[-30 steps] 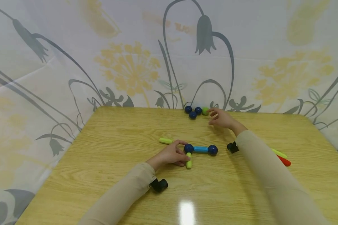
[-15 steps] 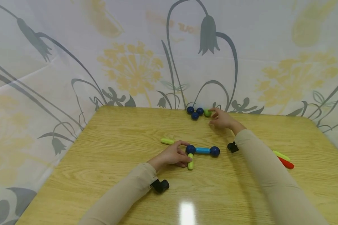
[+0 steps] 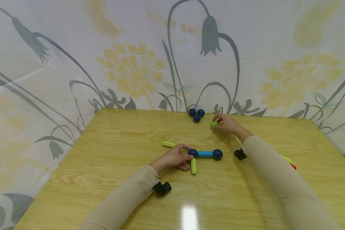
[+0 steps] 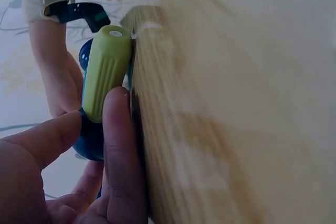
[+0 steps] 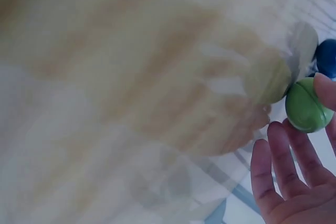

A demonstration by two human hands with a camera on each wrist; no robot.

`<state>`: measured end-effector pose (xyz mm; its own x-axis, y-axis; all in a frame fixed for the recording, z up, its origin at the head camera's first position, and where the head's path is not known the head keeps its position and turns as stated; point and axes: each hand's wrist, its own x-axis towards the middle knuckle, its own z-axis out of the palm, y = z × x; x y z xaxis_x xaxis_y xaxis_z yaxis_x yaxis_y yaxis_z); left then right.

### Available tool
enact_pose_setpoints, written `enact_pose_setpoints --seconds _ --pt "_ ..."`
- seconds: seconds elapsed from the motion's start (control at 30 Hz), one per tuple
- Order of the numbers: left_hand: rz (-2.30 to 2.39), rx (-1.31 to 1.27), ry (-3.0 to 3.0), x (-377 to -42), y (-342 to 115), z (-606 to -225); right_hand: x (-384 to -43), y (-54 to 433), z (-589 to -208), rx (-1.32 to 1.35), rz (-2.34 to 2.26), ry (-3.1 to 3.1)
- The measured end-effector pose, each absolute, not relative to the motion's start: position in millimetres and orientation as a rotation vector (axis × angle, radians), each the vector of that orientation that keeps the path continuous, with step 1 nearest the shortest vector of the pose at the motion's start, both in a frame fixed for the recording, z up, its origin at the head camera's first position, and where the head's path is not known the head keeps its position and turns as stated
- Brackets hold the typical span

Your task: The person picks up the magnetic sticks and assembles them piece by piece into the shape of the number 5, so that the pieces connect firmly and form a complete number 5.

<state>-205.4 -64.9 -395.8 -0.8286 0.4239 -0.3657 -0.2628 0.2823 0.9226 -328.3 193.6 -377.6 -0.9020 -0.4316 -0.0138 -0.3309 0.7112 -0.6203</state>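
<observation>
The right hand (image 3: 229, 124) pinches the green ball (image 3: 214, 125), at one o'clock from the blue ball (image 3: 193, 152) the left hand (image 3: 173, 157) pinches. The green ball is round, so it might slip and roll; a bump might knock away the stick (image 3: 194, 167) at the blue ball's six o'clock.

a whitish printed backdrop (image 3: 250, 80), grey bell-shaped flowers (image 3: 210, 35) and yellow round blossoms (image 3: 135, 72) on it, a yellowish wood-grained table (image 3: 118, 134) in front, a white light reflection (image 3: 189, 218) on its near part

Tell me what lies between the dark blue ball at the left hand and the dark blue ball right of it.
In the head view, a light-blue rod bridges the left ball and right ball.
</observation>
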Motion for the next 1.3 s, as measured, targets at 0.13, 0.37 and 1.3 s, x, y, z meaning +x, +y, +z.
enact_pose_setpoints --seconds 0.13,0.37,1.3 --pt "1.568 0.152 2.0 -206.6 -64.3 -394.2 -319.0 199.4 -380.7 -0.634 -0.951 2.768" --pt "1.542 0.197 2.027 -207.9 -64.2 -393.1 -297.1 206.8 -378.1 -0.667 -0.978 2.771" --pt "1.571 0.132 2.084 -213.1 -59.9 -396.1 -206.9 192.0 -362.3 -0.801 -1.174 2.676"
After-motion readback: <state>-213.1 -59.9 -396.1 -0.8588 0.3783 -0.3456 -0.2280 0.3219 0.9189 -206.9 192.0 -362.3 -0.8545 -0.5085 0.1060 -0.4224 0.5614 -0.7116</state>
